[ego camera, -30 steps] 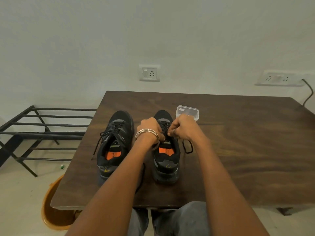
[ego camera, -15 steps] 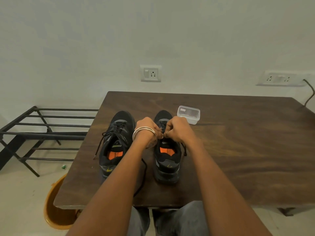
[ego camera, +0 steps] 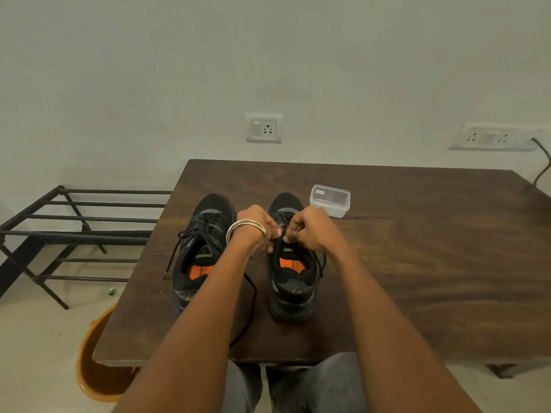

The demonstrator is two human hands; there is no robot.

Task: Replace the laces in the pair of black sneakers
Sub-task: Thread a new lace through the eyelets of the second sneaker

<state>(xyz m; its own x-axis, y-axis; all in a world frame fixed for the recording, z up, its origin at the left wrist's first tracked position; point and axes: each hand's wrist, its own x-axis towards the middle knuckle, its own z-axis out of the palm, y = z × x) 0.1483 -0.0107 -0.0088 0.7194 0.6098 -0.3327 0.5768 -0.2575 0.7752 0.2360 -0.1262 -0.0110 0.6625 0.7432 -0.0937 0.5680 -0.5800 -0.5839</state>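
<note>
Both sneakers on table, side by side. Left hand (ego camera: 258,225) and right hand (ego camera: 310,231) pinch lace (ego camera: 281,223) over right sneaker (ego camera: 293,272), grip closed on it. Left sneaker (ego camera: 202,248) laced, untied, ends loose. Right lacing unfinished, near top.

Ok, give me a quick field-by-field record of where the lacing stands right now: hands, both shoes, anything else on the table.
left hand: pinching the lace over the right sneaker's eyelets
right hand: pinching the lace at the same spot
right sneaker: upright, toe away from the person, being laced
left sneaker: upright beside it, untouched, lace ends hanging loose
plastic container: lidded, behind the right sneaker
table: dark wood, holds all of these
</note>
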